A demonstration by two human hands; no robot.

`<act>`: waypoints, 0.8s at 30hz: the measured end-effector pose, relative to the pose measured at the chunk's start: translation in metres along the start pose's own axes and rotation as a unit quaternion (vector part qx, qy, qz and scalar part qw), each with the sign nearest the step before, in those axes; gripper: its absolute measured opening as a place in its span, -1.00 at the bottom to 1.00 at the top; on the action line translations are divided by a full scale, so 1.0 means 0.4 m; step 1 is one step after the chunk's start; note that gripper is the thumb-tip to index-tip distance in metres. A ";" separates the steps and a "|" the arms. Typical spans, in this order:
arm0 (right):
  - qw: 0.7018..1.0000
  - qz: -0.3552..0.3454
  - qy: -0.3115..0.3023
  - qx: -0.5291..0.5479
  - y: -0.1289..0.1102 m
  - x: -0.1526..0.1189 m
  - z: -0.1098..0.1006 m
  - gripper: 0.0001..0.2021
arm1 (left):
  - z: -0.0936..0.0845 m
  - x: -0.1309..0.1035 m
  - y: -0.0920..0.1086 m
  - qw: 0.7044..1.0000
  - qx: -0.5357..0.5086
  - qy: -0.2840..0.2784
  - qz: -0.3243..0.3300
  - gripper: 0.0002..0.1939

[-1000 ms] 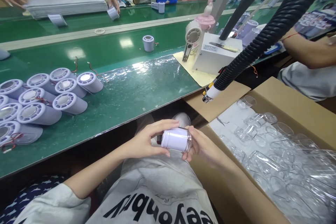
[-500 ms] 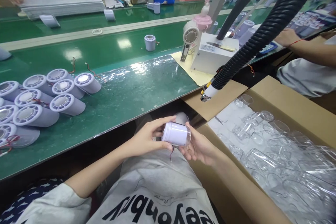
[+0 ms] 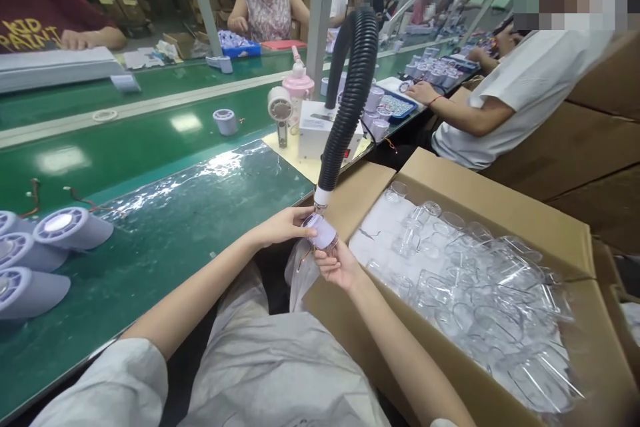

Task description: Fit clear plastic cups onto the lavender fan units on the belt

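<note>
Both my hands grip one lavender cylindrical housing (image 3: 324, 232), which is tilted under a hose nozzle (image 3: 321, 197). My left hand (image 3: 287, 225) is closed on its upper left end, thumb across the side. My right hand (image 3: 340, 265) wraps the lower end, where a clear cup shows around the lavender body. A thin reddish wire hangs below on the left. The nozzle, white with a metal tip, sits right at the housing's upper end; whether they touch I cannot tell. It ends a ribbed black hose (image 3: 347, 100) rising from a white box (image 3: 315, 130).
Several lavender housings (image 3: 75, 227) lie at the bench's left. A carton (image 3: 500, 207) of clear cups (image 3: 475, 280) stands to my right. On the bench stand a small handheld fan (image 3: 280, 110) and a pink bottle (image 3: 299, 83). Co-workers sit opposite and at far right.
My hands have brought the housing up to the hose nozzle and tilted it. The camera view has swung right and up, showing more of the carton and co-workers.
</note>
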State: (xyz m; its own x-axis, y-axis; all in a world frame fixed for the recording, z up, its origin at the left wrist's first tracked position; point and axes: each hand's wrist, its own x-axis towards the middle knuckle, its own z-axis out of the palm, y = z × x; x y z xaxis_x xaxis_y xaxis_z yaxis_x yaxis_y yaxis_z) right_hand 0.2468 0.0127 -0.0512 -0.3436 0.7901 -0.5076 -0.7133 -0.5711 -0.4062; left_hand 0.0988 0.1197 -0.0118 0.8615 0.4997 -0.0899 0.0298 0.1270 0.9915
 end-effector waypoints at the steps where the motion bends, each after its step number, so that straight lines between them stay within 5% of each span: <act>1: 1.000 -0.007 -0.003 0.000 -0.002 0.006 -0.002 -0.47 | -0.003 0.008 0.001 1.000 0.005 -0.006 -0.002 -0.40; 6: 0.999 -0.029 0.000 -0.031 -0.001 0.005 0.014 -0.43 | -0.007 -0.024 0.009 1.000 0.020 0.006 -0.012 -0.31; 14: 0.981 -0.057 0.025 -0.184 0.032 -0.140 0.111 -0.55 | 0.068 -0.222 0.038 0.993 0.044 0.047 0.096 -0.22; 19: 0.976 0.027 -0.005 -0.216 0.035 -0.194 0.160 -0.45 | 0.102 -0.296 0.041 0.983 0.087 0.066 0.151 -0.18; 24: 0.976 0.127 -0.014 -0.175 0.044 -0.201 0.173 -0.22 | 0.114 -0.329 0.054 0.986 0.090 0.073 0.122 -0.20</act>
State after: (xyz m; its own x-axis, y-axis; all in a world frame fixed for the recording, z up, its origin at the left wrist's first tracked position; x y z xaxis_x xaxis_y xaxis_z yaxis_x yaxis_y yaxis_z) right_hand 0.2195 -0.0454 0.0349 -0.5027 0.6163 -0.6062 -0.3519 -0.7864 -0.5076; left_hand 0.0094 0.0178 0.0257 0.7730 0.6157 0.1529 -0.0674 -0.1599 0.9848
